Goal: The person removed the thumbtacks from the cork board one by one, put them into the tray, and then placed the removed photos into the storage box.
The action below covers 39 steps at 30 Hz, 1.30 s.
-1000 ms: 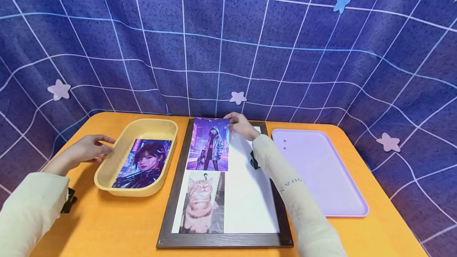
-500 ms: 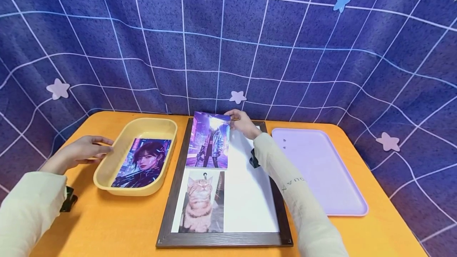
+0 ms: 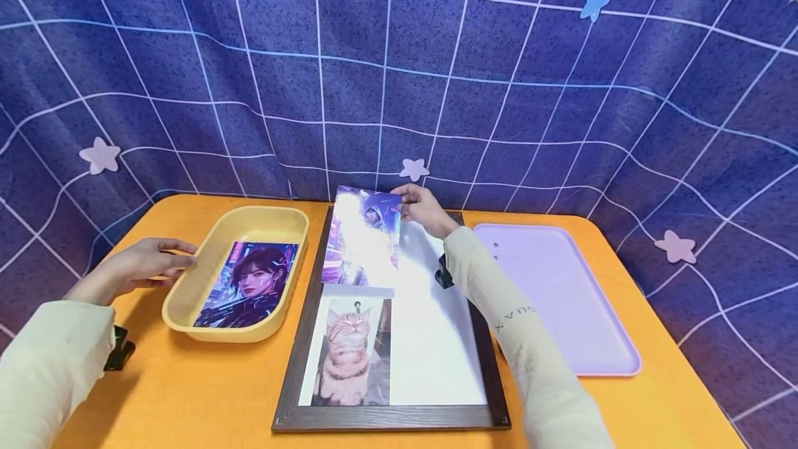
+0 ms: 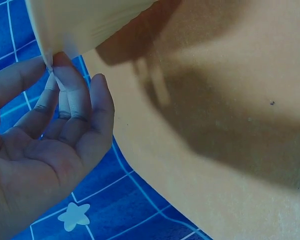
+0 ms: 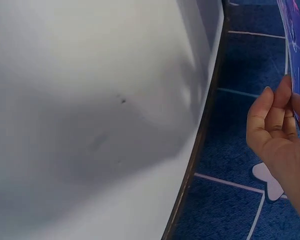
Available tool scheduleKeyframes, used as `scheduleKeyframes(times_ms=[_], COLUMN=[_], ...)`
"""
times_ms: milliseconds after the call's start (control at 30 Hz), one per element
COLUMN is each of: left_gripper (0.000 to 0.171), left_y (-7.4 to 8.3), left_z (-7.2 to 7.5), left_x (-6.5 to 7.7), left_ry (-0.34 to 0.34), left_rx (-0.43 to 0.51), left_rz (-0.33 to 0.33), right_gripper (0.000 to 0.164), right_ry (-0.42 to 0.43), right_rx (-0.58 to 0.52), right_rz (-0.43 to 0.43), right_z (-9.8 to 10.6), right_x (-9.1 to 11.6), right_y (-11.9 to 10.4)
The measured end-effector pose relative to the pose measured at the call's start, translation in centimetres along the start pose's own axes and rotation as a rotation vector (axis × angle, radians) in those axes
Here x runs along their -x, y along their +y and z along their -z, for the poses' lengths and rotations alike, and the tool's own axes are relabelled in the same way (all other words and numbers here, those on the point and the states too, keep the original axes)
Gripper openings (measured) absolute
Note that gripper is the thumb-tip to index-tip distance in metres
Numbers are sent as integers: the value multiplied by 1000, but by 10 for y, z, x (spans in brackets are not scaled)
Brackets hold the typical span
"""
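Note:
My right hand (image 3: 429, 212) pinches a purple art print (image 3: 349, 255) by its upper right corner. The print, washed with glare, is tilted up over the upper left of a dark-framed white board (image 3: 436, 338). In the right wrist view, fingers and thumb close on the print's edge (image 5: 293, 45). Below it on the board lies a cat photo (image 3: 349, 359), with a small silver ball at its top. My left hand (image 3: 145, 262) pinches the left rim of a yellow bin (image 3: 181, 300), seen close in the left wrist view. Inside the bin lies another print (image 3: 252, 286), of a dark-haired figure.
A lilac tray (image 3: 580, 310) lies right of the board, with a few small dark marks near its upper left. A blue grid-patterned cloth (image 3: 436, 89) hangs behind the orange table (image 3: 206, 393).
My right hand has lifted the print up and slightly back from the board, and glare now spreads over it. My left hand stays at the bin.

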State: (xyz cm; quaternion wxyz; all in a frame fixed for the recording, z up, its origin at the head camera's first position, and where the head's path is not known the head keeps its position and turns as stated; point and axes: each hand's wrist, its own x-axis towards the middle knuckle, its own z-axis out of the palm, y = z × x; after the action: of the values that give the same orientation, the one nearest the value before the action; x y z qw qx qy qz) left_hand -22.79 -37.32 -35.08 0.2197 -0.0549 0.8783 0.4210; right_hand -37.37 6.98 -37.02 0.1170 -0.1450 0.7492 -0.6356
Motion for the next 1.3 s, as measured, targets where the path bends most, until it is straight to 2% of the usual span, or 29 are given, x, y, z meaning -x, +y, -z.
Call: scheduleKeyframes(times_ms=[433, 667, 833, 1133, 1300], left_gripper=[60, 60, 60, 61, 62], left_y=[0, 0, -2, -1, 0], left_z=[0, 0, 0, 1, 1], left_x=[0, 0, 0, 1, 1], left_ry=[-13, -13, -11, -16, -14], left_rx=[-19, -20, -17, -26, -30], left_rz=[9, 17, 18, 16, 13], right_gripper=[33, 36, 35, 37, 34], right_ry=[-62, -106, -132, -156, -149], right_rx=[-30, 10, -1, 20, -3], right_rz=[26, 38, 36, 28, 27], right_z=[-22, -42, -58, -85, -99], right_x=[2, 5, 5, 5, 5], right_y=[-17, -27, -32, -38, -42])
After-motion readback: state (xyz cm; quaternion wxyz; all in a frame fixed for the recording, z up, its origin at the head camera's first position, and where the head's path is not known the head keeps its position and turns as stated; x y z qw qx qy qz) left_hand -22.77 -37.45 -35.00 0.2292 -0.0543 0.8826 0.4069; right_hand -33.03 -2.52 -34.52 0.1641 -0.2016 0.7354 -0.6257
